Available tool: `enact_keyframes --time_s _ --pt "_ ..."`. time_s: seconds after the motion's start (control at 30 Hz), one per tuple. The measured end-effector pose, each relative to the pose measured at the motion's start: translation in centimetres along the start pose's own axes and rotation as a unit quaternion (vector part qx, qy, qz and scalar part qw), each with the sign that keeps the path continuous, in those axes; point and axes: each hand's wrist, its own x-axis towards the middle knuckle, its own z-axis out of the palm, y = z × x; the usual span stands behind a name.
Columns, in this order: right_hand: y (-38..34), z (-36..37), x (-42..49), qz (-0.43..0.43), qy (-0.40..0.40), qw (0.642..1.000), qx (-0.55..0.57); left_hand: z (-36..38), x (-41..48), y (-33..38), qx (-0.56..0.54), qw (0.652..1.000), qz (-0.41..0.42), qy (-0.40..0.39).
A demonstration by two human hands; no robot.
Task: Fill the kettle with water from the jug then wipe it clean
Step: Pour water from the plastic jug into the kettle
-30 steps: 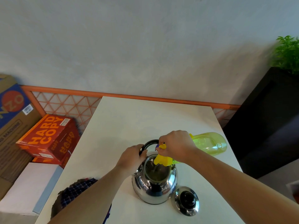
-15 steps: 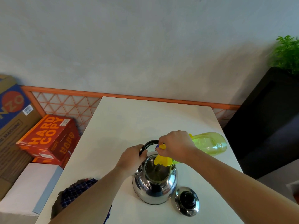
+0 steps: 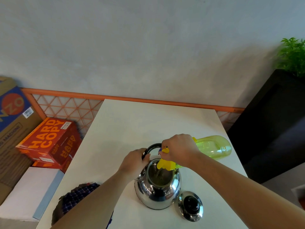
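Observation:
A shiny steel kettle (image 3: 157, 190) stands open on the white table (image 3: 132, 126). My left hand (image 3: 134, 160) grips its black handle, folded back behind the opening. My right hand (image 3: 179, 149) holds the handle of a yellow-green see-through jug (image 3: 212, 147), tipped on its side with its yellow spout over the kettle's mouth. A thin stream of water runs into the kettle. The kettle's steel lid (image 3: 190, 206) with a black knob lies on the table to its right. A dark checked cloth (image 3: 74, 198) lies at the table's left edge, partly under my left forearm.
Red "HARD COPY" boxes (image 3: 49, 142) and a large cardboard box (image 3: 13, 119) are stacked on the floor to the left. A white box (image 3: 29, 194) sits below them. A black cabinet (image 3: 270, 126) with a green plant (image 3: 293, 55) stands to the right. An orange lattice rail (image 3: 66, 106) runs behind the table.

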Motion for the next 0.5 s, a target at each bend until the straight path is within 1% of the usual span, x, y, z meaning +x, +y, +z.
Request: enact_keyframes --time_s 0.5 --pt "-0.13 0.07 0.15 0.001 -0.009 1.000 0.005 0.11 0.01 -0.25 -0.012 1.000 -0.005 -0.003"
